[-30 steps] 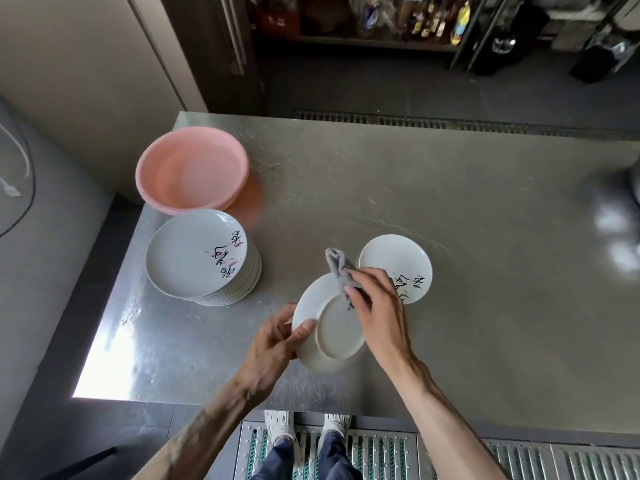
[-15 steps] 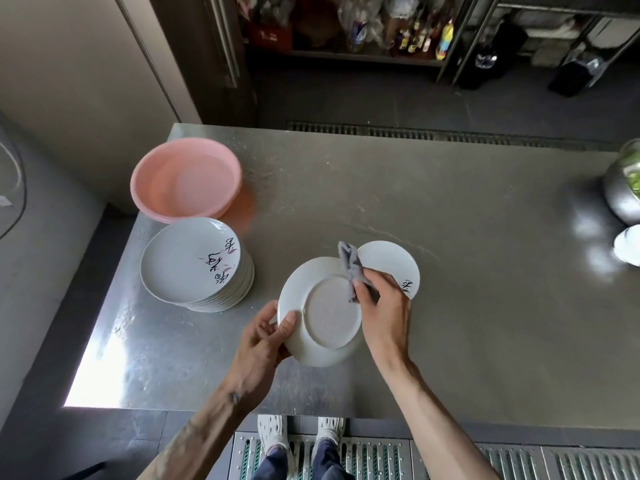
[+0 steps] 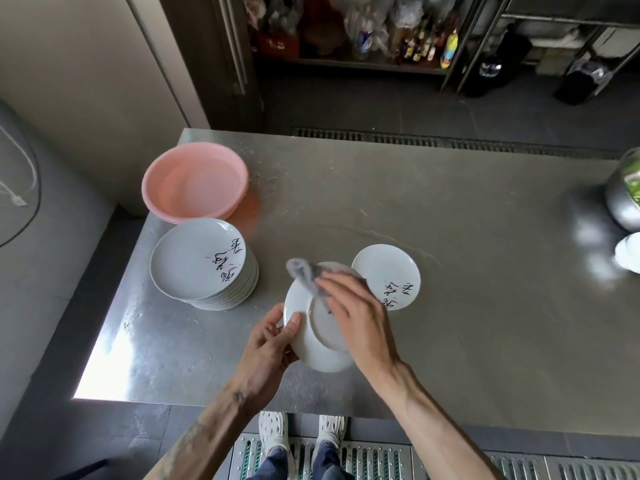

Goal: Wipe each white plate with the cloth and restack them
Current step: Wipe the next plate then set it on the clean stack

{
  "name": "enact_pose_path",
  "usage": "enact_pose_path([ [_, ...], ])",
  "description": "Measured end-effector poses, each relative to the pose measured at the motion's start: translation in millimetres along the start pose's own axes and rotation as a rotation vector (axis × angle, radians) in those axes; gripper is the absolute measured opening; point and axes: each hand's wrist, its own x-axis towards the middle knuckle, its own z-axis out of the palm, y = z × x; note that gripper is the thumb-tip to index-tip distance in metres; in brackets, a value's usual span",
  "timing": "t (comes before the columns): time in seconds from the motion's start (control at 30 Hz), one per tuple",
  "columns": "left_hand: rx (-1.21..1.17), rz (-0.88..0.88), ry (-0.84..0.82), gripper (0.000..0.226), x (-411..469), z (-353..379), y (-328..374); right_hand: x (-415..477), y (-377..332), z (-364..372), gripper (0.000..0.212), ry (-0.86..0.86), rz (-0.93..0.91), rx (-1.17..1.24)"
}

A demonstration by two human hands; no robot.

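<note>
Head view: white plate was held tilted above the counter, near its front edge, underside and foot ring facing up. Left hand gripped its left rim, thumb on top, fingers behind. Right hand held the grey cloth bunched under its fingers against the plate's base; the cloth's end stuck out past the far rim, blurred. Just right of it a single plate lay flat on the counter, face up. To the left stood the stack of plates. Both showed black brush characters with pink strokes near the rim; not readable.

Pink basin sat behind the stack, touching it or nearly so; contents unclear. Metal bowl at the right edge held something green, with a white dish in front of it, cut off. Shelf beyond held bottles, labels too small to read.

Versus 0.5 s before: right hand had moved from the plate's right rim onto its base, the held plate sat lower, and more of the single plate's writing showed.
</note>
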Motion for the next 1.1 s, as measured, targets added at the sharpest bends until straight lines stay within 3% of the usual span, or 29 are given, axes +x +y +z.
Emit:
enact_pose_path([
  [0.1,-0.007,-0.016,0.017,0.037,-3,4,-1,2,4,-1,0.033,0.148,0.159,-0.007],
  [0.3,-0.089,-0.002,0.033,0.039,-3,6,-1,-29,-10,5,0.056,-0.097,-0.102,-0.018],
  [0.47,-0.088,-0.001,0.088,0.044,-3,6,1,-15,5,-12,0.041,0.123,0.172,-0.068],
  [0.67,-0.105,0.011,0.041,0.037,-2,4,1,-35,-15,8,0.052,-0.035,-0.090,-0.074],
  [0.8,-0.071,0.007,0.062,0.037,-5,1,0,-18,-3,-2,0.042,0.140,0.150,-0.074],
  [0.97,-0.124,0.012,0.062,0.041,-3,0,-1,-46,-28,16,0.046,-0.018,-0.028,-0.043],
  [1.1,-0.057,0.009,0.019,0.039,-3,0,2,-11,-26,7,0.045,0.036,0.043,-0.049],
])
